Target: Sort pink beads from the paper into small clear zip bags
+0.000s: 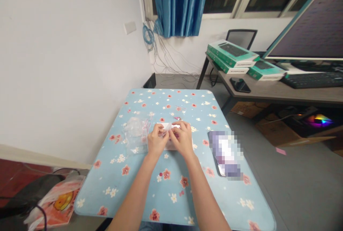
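Note:
My left hand [157,141] and my right hand [184,139] meet over the middle of the table. Both pinch a small, thin, clear plastic bag [168,126] between their fingertips. Just below them sits a shallow white box [171,147], partly covered by my hands, with small dark red pieces [176,135] showing in it. What these pieces are is too small to tell. Left of my left hand lies a loose heap of clear plastic bags [134,132] with red seal lines. A few tiny reddish bits [177,118] rest on the tabletop beyond my right fingers.
The table [139,191] has a blue flowered cover. A pixelated flat device [225,154] lies on its right side. A desk at the right bears green keyboard boxes [233,54], a phone [240,85], a keyboard [316,79] and a monitor [308,27]. A wall flanks the left.

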`<state>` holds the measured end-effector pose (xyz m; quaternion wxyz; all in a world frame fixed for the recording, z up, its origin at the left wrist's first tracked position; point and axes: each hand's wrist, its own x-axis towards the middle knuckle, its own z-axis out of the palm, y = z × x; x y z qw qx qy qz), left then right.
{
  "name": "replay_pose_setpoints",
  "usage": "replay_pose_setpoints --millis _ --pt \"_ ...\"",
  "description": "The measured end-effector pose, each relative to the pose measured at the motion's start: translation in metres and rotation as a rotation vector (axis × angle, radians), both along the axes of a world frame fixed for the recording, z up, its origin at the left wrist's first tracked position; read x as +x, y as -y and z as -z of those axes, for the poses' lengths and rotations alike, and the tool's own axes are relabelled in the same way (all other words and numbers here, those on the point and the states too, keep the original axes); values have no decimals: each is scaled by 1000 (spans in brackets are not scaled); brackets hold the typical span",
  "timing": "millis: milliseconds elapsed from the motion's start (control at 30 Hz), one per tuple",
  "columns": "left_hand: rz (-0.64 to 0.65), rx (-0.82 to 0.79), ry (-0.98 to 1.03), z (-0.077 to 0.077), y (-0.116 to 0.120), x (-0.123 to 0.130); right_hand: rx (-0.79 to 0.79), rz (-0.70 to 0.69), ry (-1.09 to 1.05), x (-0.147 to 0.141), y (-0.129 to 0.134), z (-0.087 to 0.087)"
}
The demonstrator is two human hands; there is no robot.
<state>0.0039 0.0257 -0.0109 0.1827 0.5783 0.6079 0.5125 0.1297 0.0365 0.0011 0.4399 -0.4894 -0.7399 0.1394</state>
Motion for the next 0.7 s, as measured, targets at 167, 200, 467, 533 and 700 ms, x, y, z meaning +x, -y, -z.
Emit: replay_pose_setpoints --millis 167,200,467,533,700 --pt "-112 21 -72 -2 -2 -6 44 65 14 -4 3 -1" --pt "-151 22 -71 -3 -3 -8 55 75 11 -5 3 -1" --pt "53 -71 307 -6 -10 -14 72 190 -48 -5 -1 3" --pt "93 -107 367 -7 -10 -11 76 183 -52 -3 -2 4" --pt "104 -121 395 -10 -8 -7 47 109 -34 -4 -1 2"
